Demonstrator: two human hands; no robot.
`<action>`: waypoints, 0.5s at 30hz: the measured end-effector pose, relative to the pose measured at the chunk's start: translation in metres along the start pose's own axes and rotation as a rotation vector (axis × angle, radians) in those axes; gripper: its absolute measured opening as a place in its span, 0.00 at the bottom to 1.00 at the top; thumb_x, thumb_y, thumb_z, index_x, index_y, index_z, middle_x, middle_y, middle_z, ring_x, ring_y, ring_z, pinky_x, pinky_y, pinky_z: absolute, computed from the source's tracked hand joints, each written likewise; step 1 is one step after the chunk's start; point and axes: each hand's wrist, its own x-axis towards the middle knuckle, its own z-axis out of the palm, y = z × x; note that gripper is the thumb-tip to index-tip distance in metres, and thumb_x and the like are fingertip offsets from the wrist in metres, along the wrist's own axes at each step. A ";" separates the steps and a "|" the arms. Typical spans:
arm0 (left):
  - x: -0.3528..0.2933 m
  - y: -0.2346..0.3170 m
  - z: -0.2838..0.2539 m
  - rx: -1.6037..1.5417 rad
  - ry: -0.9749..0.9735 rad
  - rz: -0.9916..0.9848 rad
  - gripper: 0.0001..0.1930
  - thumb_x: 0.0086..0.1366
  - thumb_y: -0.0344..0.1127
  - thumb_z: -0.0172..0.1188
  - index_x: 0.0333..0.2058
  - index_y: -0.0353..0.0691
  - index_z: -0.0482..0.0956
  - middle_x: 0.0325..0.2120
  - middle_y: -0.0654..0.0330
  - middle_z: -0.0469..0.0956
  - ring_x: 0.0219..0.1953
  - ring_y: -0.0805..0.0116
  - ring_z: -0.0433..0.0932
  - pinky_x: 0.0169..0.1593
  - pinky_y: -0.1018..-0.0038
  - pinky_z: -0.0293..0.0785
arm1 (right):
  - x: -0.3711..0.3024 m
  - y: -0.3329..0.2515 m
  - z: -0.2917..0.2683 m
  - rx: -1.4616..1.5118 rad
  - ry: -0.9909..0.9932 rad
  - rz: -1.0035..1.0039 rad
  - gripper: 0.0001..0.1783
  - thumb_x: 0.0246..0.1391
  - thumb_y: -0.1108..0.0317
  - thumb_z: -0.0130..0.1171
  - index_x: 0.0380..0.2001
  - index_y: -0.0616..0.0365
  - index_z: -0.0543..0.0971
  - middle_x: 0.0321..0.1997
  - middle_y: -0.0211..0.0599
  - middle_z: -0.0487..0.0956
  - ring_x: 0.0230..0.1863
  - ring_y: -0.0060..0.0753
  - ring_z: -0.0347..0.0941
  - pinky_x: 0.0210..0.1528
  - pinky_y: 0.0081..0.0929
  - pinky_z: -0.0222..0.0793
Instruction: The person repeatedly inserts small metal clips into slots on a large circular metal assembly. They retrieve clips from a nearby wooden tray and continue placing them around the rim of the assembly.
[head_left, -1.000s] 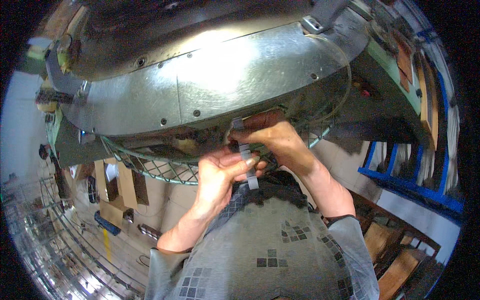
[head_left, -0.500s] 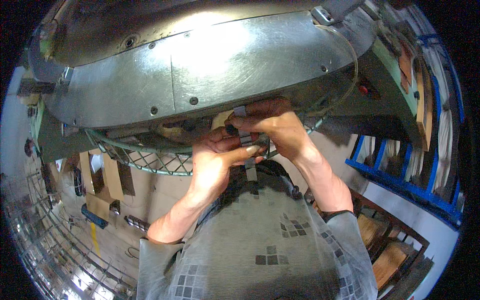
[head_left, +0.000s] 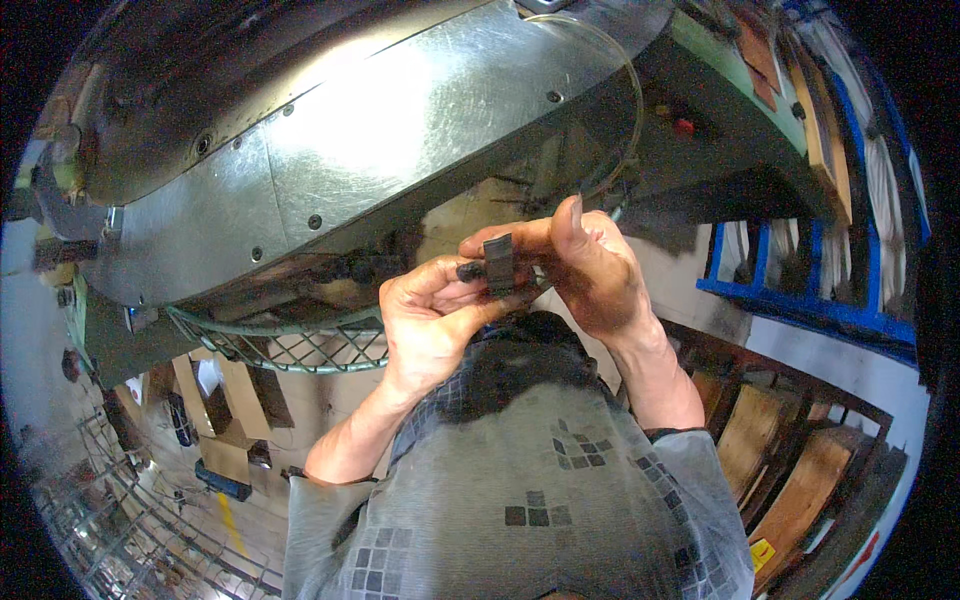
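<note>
In front of my chest, my left hand [head_left: 428, 318] is closed, thumb against fingers, around the lower part of a short dark grey strip [head_left: 499, 262]. The strip stands upright between my hands; its exact kind is not clear. A small black piece [head_left: 469, 271] shows at my left fingertips. My right hand [head_left: 592, 275] has its thumb raised apart, and its fingers stretch left behind the strip. Some of those fingertips are hidden. Just beyond both hands is the edge of a large shiny metal plate [head_left: 440, 130] on a machine, set with several dark screws.
A green lattice basket rim [head_left: 285, 345] curves below the machine at left. At right stand a blue rack [head_left: 815, 310] and a frame with wooden boards [head_left: 760, 435]. Wire shelving [head_left: 120, 500] and cardboard [head_left: 225, 455] are at lower left.
The machine has shifted left and tilted in view. My right hand has opened, lifting its thumb off the strip; the strip now faces me upright, and its lower tail no longer shows.
</note>
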 end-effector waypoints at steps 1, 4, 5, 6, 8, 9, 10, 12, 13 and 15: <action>0.002 -0.003 -0.002 -0.048 -0.024 0.011 0.14 0.58 0.13 0.65 0.44 0.27 0.80 0.42 0.45 0.84 0.45 0.55 0.84 0.54 0.58 0.83 | 0.000 0.001 -0.002 0.004 -0.018 -0.006 0.45 0.67 0.33 0.40 0.47 0.72 0.82 0.46 0.49 0.84 0.49 0.38 0.81 0.56 0.32 0.73; 0.007 -0.011 -0.009 -0.171 -0.081 0.010 0.16 0.57 0.14 0.66 0.44 0.28 0.80 0.42 0.43 0.84 0.45 0.53 0.84 0.53 0.55 0.83 | -0.002 0.005 -0.004 0.006 -0.017 -0.032 0.44 0.68 0.35 0.40 0.46 0.74 0.81 0.48 0.52 0.84 0.50 0.39 0.81 0.57 0.34 0.73; 0.008 -0.011 -0.011 -0.225 -0.112 0.031 0.16 0.57 0.14 0.66 0.45 0.28 0.79 0.42 0.42 0.84 0.45 0.53 0.85 0.53 0.54 0.83 | -0.003 0.006 -0.003 0.007 -0.006 -0.041 0.43 0.69 0.36 0.41 0.46 0.74 0.81 0.48 0.52 0.84 0.50 0.39 0.81 0.57 0.34 0.73; 0.008 -0.011 -0.012 -0.241 -0.093 -0.057 0.16 0.56 0.14 0.66 0.45 0.28 0.79 0.42 0.42 0.84 0.45 0.52 0.85 0.53 0.54 0.83 | -0.004 0.008 -0.003 0.027 0.011 -0.043 0.41 0.68 0.37 0.43 0.46 0.73 0.82 0.45 0.48 0.84 0.47 0.35 0.81 0.54 0.30 0.74; 0.010 -0.011 -0.012 -0.309 -0.081 -0.182 0.17 0.56 0.15 0.67 0.45 0.27 0.78 0.41 0.42 0.83 0.44 0.51 0.85 0.53 0.54 0.84 | -0.005 0.009 -0.002 0.072 0.047 -0.044 0.38 0.68 0.39 0.47 0.44 0.69 0.84 0.41 0.39 0.86 0.41 0.27 0.80 0.48 0.24 0.75; 0.011 -0.011 -0.011 -0.333 -0.081 -0.234 0.23 0.55 0.18 0.69 0.50 0.28 0.77 0.42 0.43 0.84 0.41 0.51 0.85 0.47 0.55 0.86 | -0.005 0.009 -0.003 0.046 0.044 -0.072 0.36 0.69 0.40 0.48 0.44 0.69 0.84 0.40 0.39 0.86 0.41 0.26 0.80 0.47 0.23 0.75; 0.011 -0.012 -0.011 -0.412 -0.116 -0.262 0.25 0.54 0.19 0.69 0.52 0.28 0.75 0.42 0.44 0.84 0.40 0.52 0.85 0.45 0.55 0.86 | -0.005 0.008 -0.003 0.019 0.044 -0.100 0.35 0.69 0.41 0.48 0.44 0.69 0.84 0.39 0.38 0.86 0.40 0.25 0.80 0.46 0.23 0.75; 0.013 -0.016 -0.012 -0.574 -0.184 -0.322 0.30 0.53 0.20 0.70 0.57 0.28 0.73 0.42 0.45 0.84 0.38 0.54 0.85 0.41 0.57 0.86 | -0.004 0.008 -0.005 -0.041 0.053 -0.114 0.34 0.70 0.44 0.49 0.43 0.70 0.84 0.37 0.37 0.86 0.39 0.24 0.79 0.45 0.23 0.75; 0.016 -0.021 -0.012 -0.609 -0.195 -0.335 0.35 0.53 0.20 0.70 0.61 0.29 0.69 0.43 0.49 0.84 0.36 0.54 0.85 0.37 0.58 0.85 | -0.003 0.008 -0.007 -0.076 0.062 -0.101 0.33 0.70 0.45 0.49 0.43 0.70 0.84 0.36 0.37 0.86 0.38 0.24 0.79 0.44 0.23 0.75; 0.017 -0.032 -0.015 -0.754 -0.215 -0.355 0.35 0.53 0.20 0.69 0.61 0.30 0.69 0.42 0.51 0.84 0.37 0.52 0.85 0.37 0.58 0.86 | -0.001 0.008 -0.009 -0.172 0.093 -0.160 0.31 0.71 0.48 0.50 0.42 0.71 0.84 0.34 0.36 0.85 0.36 0.23 0.79 0.43 0.24 0.75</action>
